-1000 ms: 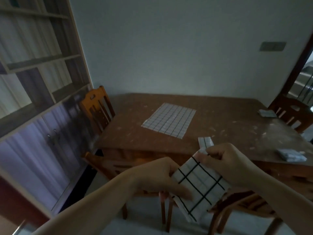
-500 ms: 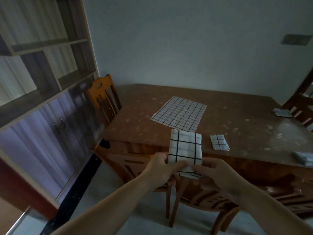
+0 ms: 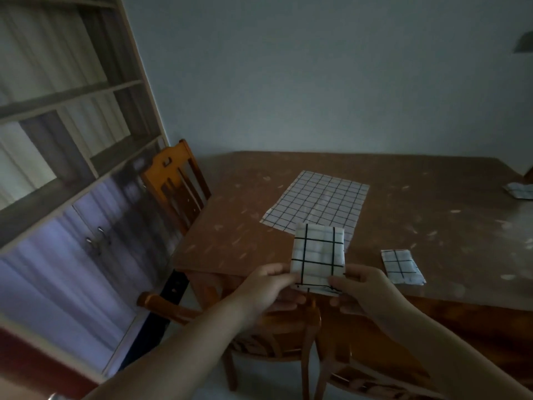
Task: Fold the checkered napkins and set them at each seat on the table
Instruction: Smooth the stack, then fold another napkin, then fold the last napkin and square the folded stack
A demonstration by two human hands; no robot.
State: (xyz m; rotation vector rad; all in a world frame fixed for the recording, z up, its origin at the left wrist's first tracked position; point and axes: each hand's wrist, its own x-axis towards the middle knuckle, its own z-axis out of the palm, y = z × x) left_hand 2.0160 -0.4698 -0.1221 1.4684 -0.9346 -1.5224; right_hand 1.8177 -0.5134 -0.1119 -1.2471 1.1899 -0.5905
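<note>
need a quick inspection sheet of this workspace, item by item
surface: brown wooden table, pale flecks across the top
job's things: folded napkin held over the near edge; unfolded napkin lying flat; second folded napkin near the front edge; another folded napkin at the far right
clutter: nothing seen
grippers: left hand and right hand each pinch the held napkin's lower corners
cables: nothing seen
surroundings: wooden chair at the left end, chairs tucked in below, shelf cabinet on the left, plain wall
</note>
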